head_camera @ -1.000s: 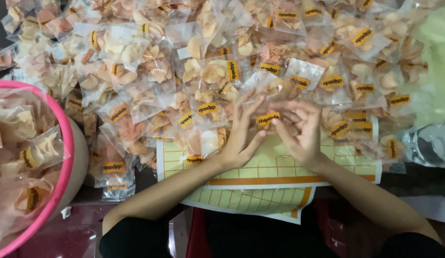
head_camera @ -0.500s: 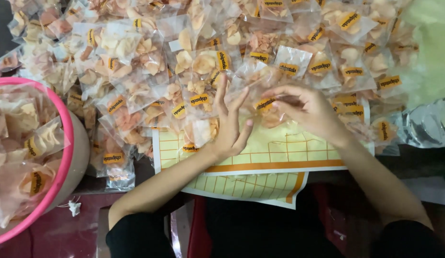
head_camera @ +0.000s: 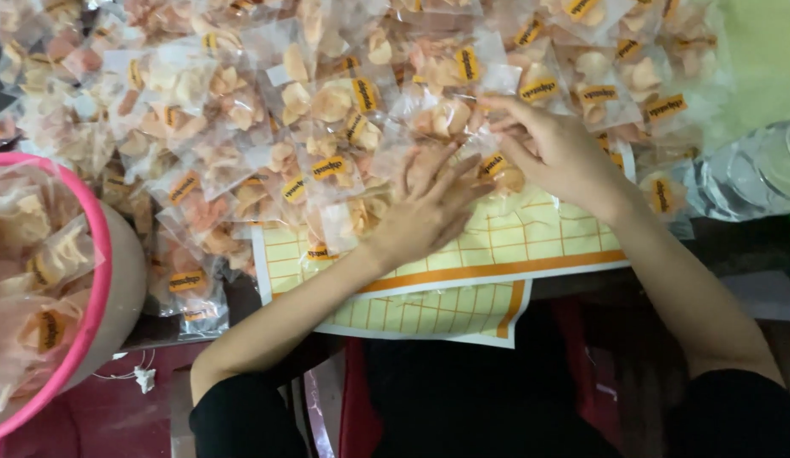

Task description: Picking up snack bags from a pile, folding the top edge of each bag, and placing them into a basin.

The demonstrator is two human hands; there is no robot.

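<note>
The heap of small clear snack packets (head_camera: 327, 110) runs off the top and left edges of the view, so its full extent cannot be seen, and the yellow labels on the packets are too small and blurred to make out. Both hands look slightly smeared by motion, which makes the fingertips hard to separate from the cellophane under them. At the left edge a pink-rimmed basin (head_camera: 96, 280) is cut off by the frame; it is filled with more of the same clear packets of pale and orange crackers. At the right edge a crumpled clear plastic bottle (head_camera: 751, 174) lies on its side, only partly in view, below a blurred green patch. The left hand (head_camera: 425, 208) lies flat and spread, fingers splayed wide, pressing on packets at the near edge of the heap without closing around any. The right hand (head_camera: 552, 148) is curled over, its fingers bent down onto a packet with a yellow label (head_camera: 497, 165) just beside the left hand's fingertips; whether it truly pinches that packet or only rests on it cannot be told. Both hands lie partly over yellow gridded paper sheets (head_camera: 531, 246) that overhang the table edge.
</note>
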